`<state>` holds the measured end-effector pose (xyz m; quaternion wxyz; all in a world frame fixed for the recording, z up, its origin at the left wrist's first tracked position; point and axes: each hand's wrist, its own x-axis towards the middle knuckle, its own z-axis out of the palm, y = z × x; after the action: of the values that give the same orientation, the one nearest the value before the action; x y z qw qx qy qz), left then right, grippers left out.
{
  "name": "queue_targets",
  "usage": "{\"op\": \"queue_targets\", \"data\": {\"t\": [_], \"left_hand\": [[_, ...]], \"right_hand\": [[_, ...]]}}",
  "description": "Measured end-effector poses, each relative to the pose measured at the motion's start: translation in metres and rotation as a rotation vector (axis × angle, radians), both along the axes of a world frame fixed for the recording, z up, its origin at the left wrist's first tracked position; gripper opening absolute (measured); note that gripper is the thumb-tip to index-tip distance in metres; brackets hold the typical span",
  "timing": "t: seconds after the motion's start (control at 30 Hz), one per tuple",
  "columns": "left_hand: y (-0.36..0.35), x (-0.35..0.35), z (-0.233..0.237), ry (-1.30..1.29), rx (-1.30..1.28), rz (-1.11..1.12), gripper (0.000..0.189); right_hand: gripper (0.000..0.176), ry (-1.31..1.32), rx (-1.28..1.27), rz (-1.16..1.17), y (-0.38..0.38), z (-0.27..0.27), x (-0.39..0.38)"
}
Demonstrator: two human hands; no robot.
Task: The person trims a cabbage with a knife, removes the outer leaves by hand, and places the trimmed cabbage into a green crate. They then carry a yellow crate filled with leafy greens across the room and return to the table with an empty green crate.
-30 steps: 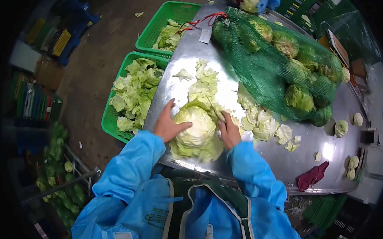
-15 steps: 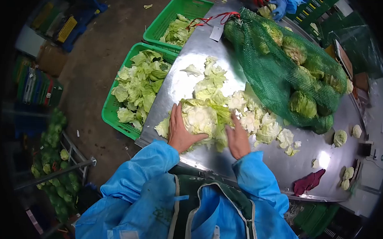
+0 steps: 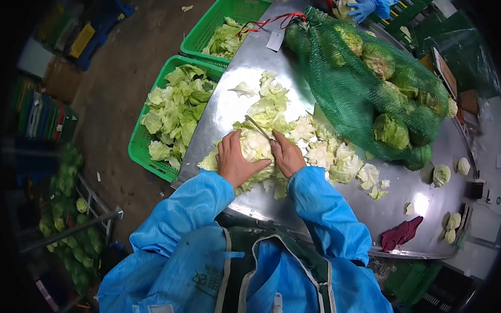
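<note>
A pale lettuce head [image 3: 256, 147] rests on the metal table [image 3: 326, 206], among loose leaves. My left hand [image 3: 236, 160] is curved round its left side, thumb along the near side. In my right hand [image 3: 288, 154] is a small knife [image 3: 257, 126], its blade pointing up and left across the top of the head. Trimmed leaves [image 3: 271, 110] lie beyond the head, and cut leaves and pale pieces [image 3: 319, 153] lie to the right of my right hand.
Two green crates [image 3: 140, 143] with leaves stand along the table's left edge. A green net bag [image 3: 341, 99] full of lettuce heads fills the back right. A maroon cloth [image 3: 402, 234] lies near the front edge. Another person's blue-gloved hand [image 3: 361, 8] works at the far side.
My right hand has moved in from the right side to the top of the lettuce head, and the knife blade now shows. My left hand stays on the head.
</note>
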<state>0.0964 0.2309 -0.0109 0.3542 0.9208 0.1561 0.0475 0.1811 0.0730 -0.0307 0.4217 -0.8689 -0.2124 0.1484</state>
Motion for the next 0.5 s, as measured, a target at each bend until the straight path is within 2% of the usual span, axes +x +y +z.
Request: {"op": "queue_targets", "data": {"t": [0.07, 0.1, 0.2, 0.27, 0.33, 0.37, 0.4, 0.43, 0.5], "left_hand": [[-0.005, -0.012, 0.007, 0.047, 0.029, -0.063, 0.102], [-0.011, -0.027, 0.002, -0.009, 0.114, -0.108, 0.107], [-0.005, -0.039, 0.006, -0.092, 0.058, -0.099, 0.11], [0.015, -0.044, 0.001, -0.046, -0.031, -0.099, 0.111], [0.025, -0.043, 0.003, -0.011, -0.111, -0.094, 0.112], [0.025, -0.045, 0.008, -0.007, -0.163, -0.016, 0.11], [0.023, -0.049, 0.009, -0.001, -0.219, 0.07, 0.108], [0.02, -0.05, 0.002, -0.004, -0.276, 0.165, 0.108], [0.021, -0.053, -0.005, -0.01, -0.328, 0.196, 0.109]], "right_hand": [[0.034, 0.15, -0.274, -0.249, -0.01, -0.021, 0.022], [0.034, 0.133, -0.256, -0.252, -0.017, -0.031, 0.028], [0.032, 0.158, -0.234, -0.239, -0.035, -0.048, 0.017], [0.028, 0.012, -0.035, -0.216, -0.036, -0.02, 0.002], [0.028, 0.076, -0.063, -0.179, -0.029, 0.031, -0.031], [0.029, 0.125, -0.079, -0.146, -0.024, 0.048, -0.05], [0.031, -0.007, -0.078, -0.119, -0.023, 0.047, -0.067], [0.033, 0.033, -0.106, -0.166, -0.032, 0.034, -0.07], [0.035, 0.108, -0.098, -0.288, -0.075, -0.025, -0.049]]}}
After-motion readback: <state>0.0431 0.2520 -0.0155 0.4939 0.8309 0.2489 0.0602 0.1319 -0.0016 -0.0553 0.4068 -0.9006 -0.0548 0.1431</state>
